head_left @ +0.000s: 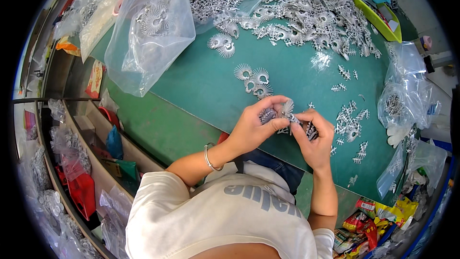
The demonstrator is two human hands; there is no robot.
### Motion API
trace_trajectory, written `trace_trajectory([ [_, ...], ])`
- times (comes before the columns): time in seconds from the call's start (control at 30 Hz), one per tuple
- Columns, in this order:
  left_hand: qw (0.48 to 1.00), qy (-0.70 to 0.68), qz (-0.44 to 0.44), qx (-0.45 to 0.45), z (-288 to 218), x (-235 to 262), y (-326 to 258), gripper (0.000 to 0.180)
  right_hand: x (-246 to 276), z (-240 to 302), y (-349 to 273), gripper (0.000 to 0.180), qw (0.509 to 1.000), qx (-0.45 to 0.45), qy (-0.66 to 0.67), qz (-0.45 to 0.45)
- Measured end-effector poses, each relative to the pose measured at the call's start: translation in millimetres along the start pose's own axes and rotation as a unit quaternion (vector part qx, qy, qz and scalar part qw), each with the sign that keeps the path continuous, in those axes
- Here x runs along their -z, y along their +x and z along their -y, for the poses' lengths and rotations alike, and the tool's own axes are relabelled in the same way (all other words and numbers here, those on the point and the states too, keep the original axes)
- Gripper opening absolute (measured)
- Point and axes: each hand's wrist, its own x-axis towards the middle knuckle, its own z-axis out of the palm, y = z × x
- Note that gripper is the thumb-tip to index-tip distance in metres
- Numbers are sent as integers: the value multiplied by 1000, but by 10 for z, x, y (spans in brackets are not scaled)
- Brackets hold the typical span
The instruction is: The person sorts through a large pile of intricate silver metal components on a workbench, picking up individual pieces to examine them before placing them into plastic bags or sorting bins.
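Note:
Over the near edge of the green table, my left hand (pixel 251 125) and my right hand (pixel 316 147) meet, both closed. Between their thumbs and fingers is a silver fan-shaped metal piece (pixel 287 108) with thin spokes. More spoked metal shows in the left fingers and beneath the right hand; how many pieces each hand holds is hidden. Just beyond my left hand lie several round spoked metal pieces (pixel 260 76) in a loose group. To the right of my right hand are small branched metal pieces (pixel 346 119), scattered on the tabletop (pixel 201 86).
A large heap of metal pieces (pixel 314 17) covers the far side. A clear plastic bag (pixel 139 52) stands at the far left, a yellow-green tray (pixel 378 19) at the far right. Plastic bags (pixel 407 86) hang over the right edge. Wooden shelving (pixel 79 129) lines the left.

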Motion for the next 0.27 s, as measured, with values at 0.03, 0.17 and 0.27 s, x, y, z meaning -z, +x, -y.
trace_trajectory([
  [0.03, 994, -78, 14, 73, -54, -2, -18, 41, -1, -6, -12, 12, 1000, 8, 4, 0],
  [0.17, 969, -193, 42, 148, -58, -2, -31, 42, -22, 20, -30, 11, 997, 59, -41, -15],
  [0.27, 998, 28, -25, -49, -23, -97, -45, 43, -3, -14, 29, 11, 993, 93, -66, -15],
])
